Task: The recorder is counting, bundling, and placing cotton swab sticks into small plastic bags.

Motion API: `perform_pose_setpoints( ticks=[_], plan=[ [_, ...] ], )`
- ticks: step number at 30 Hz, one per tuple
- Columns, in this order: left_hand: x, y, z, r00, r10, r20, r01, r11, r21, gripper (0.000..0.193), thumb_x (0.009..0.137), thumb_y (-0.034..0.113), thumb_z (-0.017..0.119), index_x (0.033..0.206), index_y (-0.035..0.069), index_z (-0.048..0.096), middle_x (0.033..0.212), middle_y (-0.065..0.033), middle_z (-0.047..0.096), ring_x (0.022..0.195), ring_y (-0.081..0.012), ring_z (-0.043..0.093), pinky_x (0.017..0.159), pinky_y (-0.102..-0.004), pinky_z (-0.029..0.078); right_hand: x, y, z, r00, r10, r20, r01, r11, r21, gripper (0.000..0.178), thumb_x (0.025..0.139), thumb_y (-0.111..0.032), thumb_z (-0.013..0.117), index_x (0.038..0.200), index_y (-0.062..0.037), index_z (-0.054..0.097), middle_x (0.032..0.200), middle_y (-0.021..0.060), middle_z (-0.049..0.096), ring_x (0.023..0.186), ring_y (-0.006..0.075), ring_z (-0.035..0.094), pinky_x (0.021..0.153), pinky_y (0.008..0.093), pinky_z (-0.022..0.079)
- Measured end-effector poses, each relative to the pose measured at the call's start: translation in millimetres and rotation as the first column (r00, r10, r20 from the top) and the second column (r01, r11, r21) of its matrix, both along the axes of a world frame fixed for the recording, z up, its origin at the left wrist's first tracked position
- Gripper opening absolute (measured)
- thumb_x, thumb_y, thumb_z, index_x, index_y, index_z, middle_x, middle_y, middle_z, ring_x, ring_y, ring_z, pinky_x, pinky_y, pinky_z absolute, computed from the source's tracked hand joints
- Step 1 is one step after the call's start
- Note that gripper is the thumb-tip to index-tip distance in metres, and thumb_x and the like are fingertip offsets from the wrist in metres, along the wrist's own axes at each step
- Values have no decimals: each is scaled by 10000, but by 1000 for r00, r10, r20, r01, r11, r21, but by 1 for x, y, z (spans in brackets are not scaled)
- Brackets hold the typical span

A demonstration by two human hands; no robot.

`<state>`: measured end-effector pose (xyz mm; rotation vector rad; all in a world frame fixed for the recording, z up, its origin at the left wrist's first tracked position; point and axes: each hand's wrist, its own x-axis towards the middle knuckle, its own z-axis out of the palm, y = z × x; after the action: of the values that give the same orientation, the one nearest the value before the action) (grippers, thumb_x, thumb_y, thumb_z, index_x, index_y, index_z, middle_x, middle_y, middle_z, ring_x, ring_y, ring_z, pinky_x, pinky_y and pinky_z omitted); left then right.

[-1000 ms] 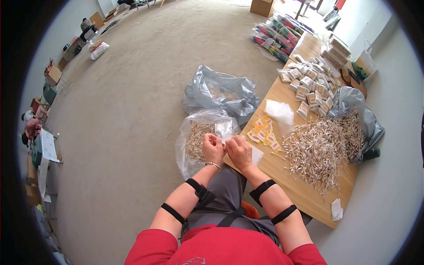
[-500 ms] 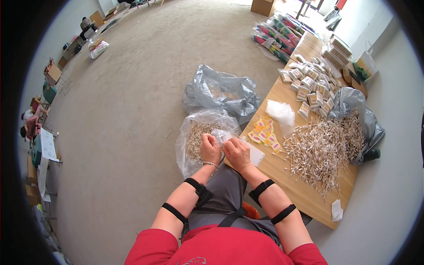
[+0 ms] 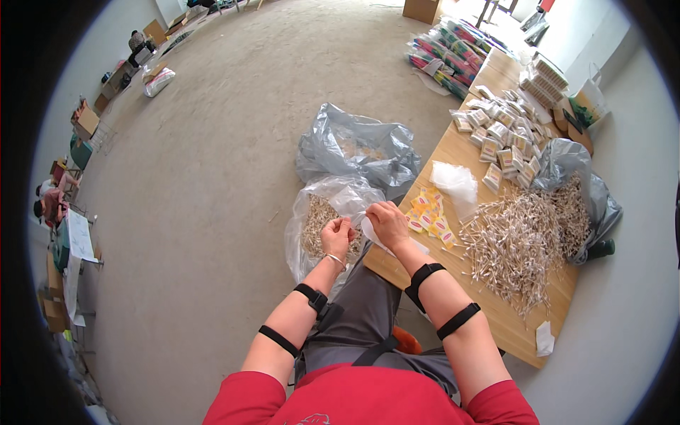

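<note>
While floor (image 3: 198, 177) spreads leftward, left hand (image 3: 338, 239) and right hand (image 3: 389, 223) hover by table edge (image 3: 440, 154), grip unreadable.

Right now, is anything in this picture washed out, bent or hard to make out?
Head view, top: glare whitens the area right of the cardboard box; head view, far left: the fisheye lens tilts the white table near the black rim; head view, centre: between the left hand and right hand, pale, see-through plastic is hard to trace.
</note>
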<state>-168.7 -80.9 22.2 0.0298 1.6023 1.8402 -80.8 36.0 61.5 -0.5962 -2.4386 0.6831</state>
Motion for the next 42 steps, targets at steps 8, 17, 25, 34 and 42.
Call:
perform_pose_setpoints(
  ticks=[8,17,25,34,42],
  plan=[
    [1,15,-22,997,72,29,-69,994,-82,168,862,196,644,920,47,592,712,1,587,579,-72,535,510,-201,460,-13,20,-6,988,65,143,-57,997,-55,52,783,-132,602,781,-82,615,799,52,637,843,263,578,731,364,468],
    [33,7,-16,994,3,111,4,998,-56,193,841,164,669,950,30,581,758,-4,601,611,-76,543,555,-202,453,17,26,-4,988,18,155,13,981,-196,112,755,-154,596,811,-70,646,899,94,649,978,287,551,857,366,447],
    [38,7,-11,998,-28,55,30,999,-44,304,807,86,689,1033,-3,506,782,-31,617,643,-84,557,581,-206,451,10,19,-38,982,-112,149,128,987,-101,156,766,-135,567,817,-11,647,1051,135,587,1107,330,457,956,404,376],
    [45,1,-6,956,-224,-191,172,952,-254,434,748,49,725,1089,-22,465,796,-67,650,699,-98,587,651,-226,460,19,19,-46,997,-76,18,78,989,-129,145,740,-74,545,801,39,612,1131,196,543,1167,360,429,1000,415,354],
    [43,0,-4,899,-203,-387,8,893,-450,598,702,139,762,1146,-4,388,924,-114,591,828,-199,569,743,-312,455,33,3,-15,990,-99,-104,110,988,110,179,739,-37,531,901,22,580,1168,204,517,1194,349,408,1023,412,331]
  ],
)
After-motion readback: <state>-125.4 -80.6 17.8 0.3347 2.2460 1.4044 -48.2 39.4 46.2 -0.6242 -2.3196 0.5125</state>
